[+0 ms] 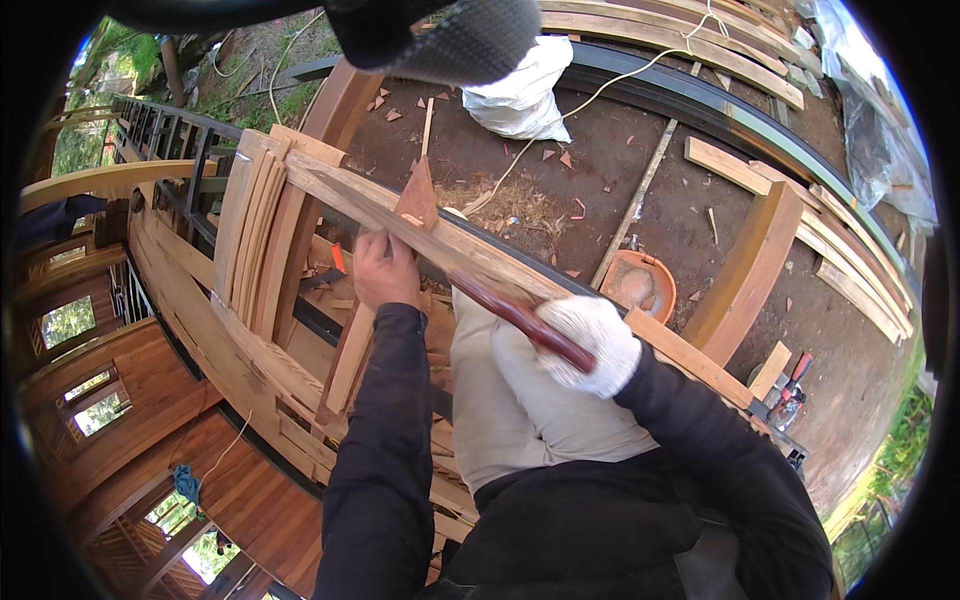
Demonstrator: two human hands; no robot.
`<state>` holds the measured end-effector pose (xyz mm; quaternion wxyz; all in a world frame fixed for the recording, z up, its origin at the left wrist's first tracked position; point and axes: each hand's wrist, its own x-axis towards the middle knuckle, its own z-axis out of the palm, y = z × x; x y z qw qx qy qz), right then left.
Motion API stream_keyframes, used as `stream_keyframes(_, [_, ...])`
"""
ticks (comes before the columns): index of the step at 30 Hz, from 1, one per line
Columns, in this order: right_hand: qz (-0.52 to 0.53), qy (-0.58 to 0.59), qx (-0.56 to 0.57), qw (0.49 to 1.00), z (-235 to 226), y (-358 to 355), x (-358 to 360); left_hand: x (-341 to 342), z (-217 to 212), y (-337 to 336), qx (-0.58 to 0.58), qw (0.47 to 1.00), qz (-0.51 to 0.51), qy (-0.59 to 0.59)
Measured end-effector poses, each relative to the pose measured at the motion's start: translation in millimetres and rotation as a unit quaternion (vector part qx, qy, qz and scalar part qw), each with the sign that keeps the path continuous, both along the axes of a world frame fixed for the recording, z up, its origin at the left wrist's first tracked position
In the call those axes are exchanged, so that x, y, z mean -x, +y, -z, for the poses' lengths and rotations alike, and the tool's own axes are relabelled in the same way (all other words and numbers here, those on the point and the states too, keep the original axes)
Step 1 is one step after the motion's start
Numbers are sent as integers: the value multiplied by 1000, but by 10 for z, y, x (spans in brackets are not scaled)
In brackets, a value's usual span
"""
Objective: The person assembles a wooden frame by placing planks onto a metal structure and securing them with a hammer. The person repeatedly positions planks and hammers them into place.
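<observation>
Person up on a timber roof frame, straddling or sitting at the edge, pale trousers and dark sleeves visible. Long wooden batten (440, 240) runs from about 10 o'clock down to 4 o'clock across the lap, resting on a stack of curved rafters (260, 230) at its upper end; that support probably steadies it for working.

Left hand (383, 268), bare, presses down on the batten near its middle, fingers curled over the far edge. Grip closed on the wood, likely pinning it so it doesn't shift. A small triangular offcut (419, 195) stands just beyond the knuckles at 12 o'clock, touching the batten.

Right hand (598, 345), in a white glove, is wrapped tight round a reddish-brown handle (520, 318) of a tool. Grip fully closed on it. The handle lies along the batten, pointing towards 10 o'clock; the working end is hidden against the wood, so I cannot tell what tool it is. Held low and in line with the timber, seemingly to cut or shave along its length.

Around: dark roof deck with wood chips, white sack (520, 90) at 12 o'clock, orange bowl (638, 283) at 2 o'clock just past the batten, loose planks (850, 250) at 3 o'clock, a red-handled tool (790, 385) lying at 4 o'clock. Wooden building wall with windows far below at 8 o'clock.
</observation>
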<state>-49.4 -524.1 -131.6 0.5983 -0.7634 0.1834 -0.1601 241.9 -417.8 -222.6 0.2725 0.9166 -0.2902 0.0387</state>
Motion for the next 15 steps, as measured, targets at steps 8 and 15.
stream_keyframes(8, [-13,85,34,996,-141,258,896,6,-50,9,3,1000,-8,2])
stream_keyframes(15, [14,1,37,999,137,120,-251,-5,-36,83,-24,1000,15,13])
